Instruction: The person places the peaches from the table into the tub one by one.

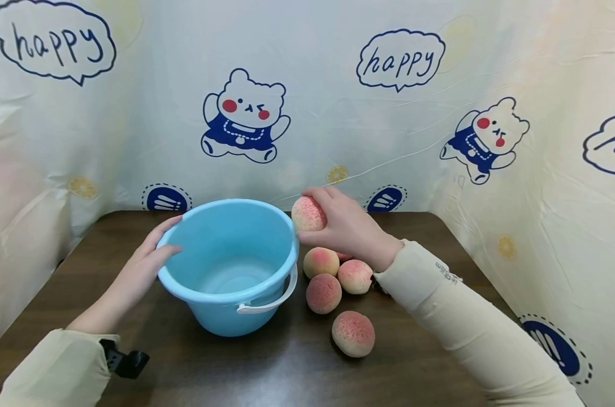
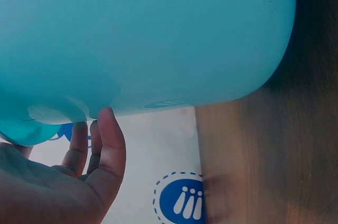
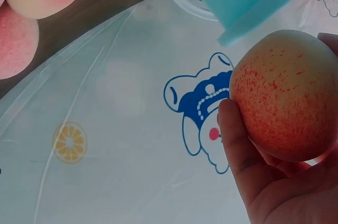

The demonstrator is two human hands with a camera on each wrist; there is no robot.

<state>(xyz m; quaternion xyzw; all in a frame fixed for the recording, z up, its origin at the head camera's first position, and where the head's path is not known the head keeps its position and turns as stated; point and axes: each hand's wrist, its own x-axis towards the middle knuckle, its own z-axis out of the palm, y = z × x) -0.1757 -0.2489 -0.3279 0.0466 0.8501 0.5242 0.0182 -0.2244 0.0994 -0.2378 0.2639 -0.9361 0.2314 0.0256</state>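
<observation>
A light blue bucket (image 1: 231,317) stands upright on the table, its inside showing no contents in the head view. My left hand (image 1: 146,259) holds its left rim, thumb inside and fingers against the outer wall (image 2: 158,39). My right hand (image 1: 352,227) grips a pink-speckled peach (image 1: 306,213) at the bucket's right rim, raised above the other peaches. In the right wrist view, thumb and fingers are curled round this peach (image 3: 288,97), beside the tilted-looking bucket rim (image 3: 264,15).
Right of the bucket lie several peaches: a yellowish one (image 1: 320,262), a pale pink one (image 1: 355,277), a redder one (image 1: 324,294) and a nearer one (image 1: 354,334). The bucket's white handle (image 1: 274,306) hangs at its front right. A printed curtain (image 1: 317,124) surrounds the brown table (image 1: 195,367).
</observation>
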